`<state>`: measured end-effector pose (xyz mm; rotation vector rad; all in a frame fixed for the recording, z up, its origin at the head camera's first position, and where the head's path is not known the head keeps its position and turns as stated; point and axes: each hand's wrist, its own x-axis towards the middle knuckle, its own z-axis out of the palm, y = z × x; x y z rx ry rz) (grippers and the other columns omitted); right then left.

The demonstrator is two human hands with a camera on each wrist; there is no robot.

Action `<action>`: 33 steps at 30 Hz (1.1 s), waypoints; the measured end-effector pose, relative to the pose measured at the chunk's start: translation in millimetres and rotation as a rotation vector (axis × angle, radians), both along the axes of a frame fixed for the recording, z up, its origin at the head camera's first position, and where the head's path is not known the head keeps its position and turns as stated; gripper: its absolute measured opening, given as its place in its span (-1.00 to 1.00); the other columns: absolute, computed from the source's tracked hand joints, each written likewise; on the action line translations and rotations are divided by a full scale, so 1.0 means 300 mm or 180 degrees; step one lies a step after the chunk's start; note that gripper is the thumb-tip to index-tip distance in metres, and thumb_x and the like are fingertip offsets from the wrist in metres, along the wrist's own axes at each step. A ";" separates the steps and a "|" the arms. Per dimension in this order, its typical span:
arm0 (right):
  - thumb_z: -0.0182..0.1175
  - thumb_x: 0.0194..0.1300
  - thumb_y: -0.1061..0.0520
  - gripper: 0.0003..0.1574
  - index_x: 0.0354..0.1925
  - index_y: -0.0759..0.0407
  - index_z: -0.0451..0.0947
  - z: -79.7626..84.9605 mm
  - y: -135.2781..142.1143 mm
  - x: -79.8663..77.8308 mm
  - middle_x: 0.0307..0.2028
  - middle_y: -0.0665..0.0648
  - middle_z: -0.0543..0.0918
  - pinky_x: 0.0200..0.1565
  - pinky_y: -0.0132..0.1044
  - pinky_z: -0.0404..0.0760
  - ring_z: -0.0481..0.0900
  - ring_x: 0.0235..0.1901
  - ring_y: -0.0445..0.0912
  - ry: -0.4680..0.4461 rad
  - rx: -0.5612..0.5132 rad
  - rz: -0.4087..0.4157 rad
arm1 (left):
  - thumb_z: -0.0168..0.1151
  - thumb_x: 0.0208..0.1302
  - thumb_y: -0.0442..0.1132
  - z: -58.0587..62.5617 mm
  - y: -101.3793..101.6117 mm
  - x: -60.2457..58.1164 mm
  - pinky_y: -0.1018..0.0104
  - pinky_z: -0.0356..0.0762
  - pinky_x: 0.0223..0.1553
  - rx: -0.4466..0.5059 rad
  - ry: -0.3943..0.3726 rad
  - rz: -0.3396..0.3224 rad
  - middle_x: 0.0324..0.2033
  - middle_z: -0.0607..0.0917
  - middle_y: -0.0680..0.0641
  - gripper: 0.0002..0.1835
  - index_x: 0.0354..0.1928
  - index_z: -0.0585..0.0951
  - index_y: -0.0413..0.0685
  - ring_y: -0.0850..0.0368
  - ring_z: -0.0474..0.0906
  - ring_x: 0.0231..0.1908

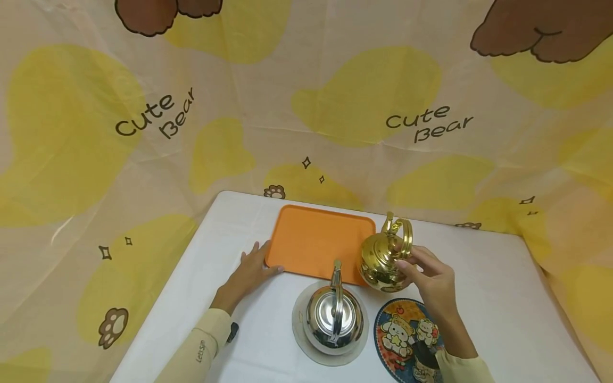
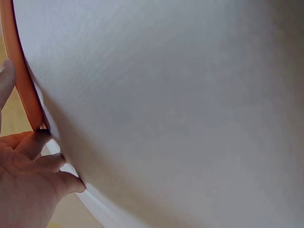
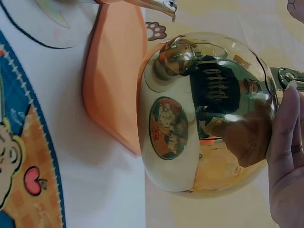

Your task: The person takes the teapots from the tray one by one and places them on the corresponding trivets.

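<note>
In the head view my right hand (image 1: 433,279) grips a shiny gold teapot (image 1: 380,260) by the lower end of its arched handle. The teapot overlaps the orange tray's right front corner, and its mirror-like body fills the middle of the right wrist view. My left hand (image 1: 251,271) rests at the left front corner of the orange tray (image 1: 316,239), thumb along the front rim and fingers spread by the left side. The left wrist view shows the fingertips (image 2: 40,137) right at the tray's end. A silver teapot (image 1: 332,319) stands in front of the tray.
Under the silver teapot lies a pale round mat (image 1: 301,340). To its right is a blue round mat with cartoon bears (image 1: 397,335), partly covered by my right forearm. A white table (image 1: 503,292) carries everything, with a printed yellow curtain (image 1: 335,106) behind it.
</note>
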<state>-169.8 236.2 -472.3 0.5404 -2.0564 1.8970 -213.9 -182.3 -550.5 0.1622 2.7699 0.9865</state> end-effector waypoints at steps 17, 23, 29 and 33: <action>0.19 0.30 0.65 -0.53 0.19 0.68 0.55 -0.008 0.041 0.080 0.06 0.07 0.76 -0.51 -0.33 0.69 0.68 -0.24 -0.14 -0.0120 -0.0069 -0.0180 | 0.37 0.43 0.15 0.002 0.001 0.000 -0.45 -0.33 0.58 0.0018 -0.0018 -0.0011 0.63 0.15 -0.33 0.04 0.68 0.08 -0.22 -0.37 -0.17 0.66; 0.19 0.33 0.63 -0.55 0.19 0.70 0.53 -0.013 0.061 0.106 0.07 0.13 0.75 -0.50 -0.32 0.69 0.68 -0.23 -0.13 -0.0101 -0.0103 -0.0204 | 0.36 0.43 0.17 0.005 0.001 -0.001 -0.41 -0.33 0.59 0.0019 -0.0063 0.0004 0.64 0.12 -0.31 0.04 0.69 0.07 -0.18 -0.35 -0.18 0.66; 0.17 0.32 0.64 -0.56 0.17 0.68 0.55 -0.016 0.075 0.129 0.07 0.08 0.75 -0.50 -0.33 0.69 0.67 -0.24 -0.15 -0.0098 -0.0033 -0.0259 | 0.37 0.43 0.17 0.003 0.001 -0.001 -0.40 -0.34 0.60 0.0031 -0.0071 0.0011 0.64 0.12 -0.30 0.05 0.69 0.06 -0.18 -0.34 -0.19 0.67; 0.18 0.32 0.64 -0.56 0.17 0.70 0.54 -0.025 0.081 0.146 0.08 0.18 0.72 -0.51 -0.32 0.68 0.66 -0.23 -0.11 -0.0025 -0.0135 -0.0166 | 0.37 0.43 0.17 0.001 0.001 -0.002 -0.39 -0.34 0.60 0.0028 -0.0062 0.0006 0.64 0.13 -0.29 0.05 0.69 0.07 -0.18 -0.33 -0.19 0.67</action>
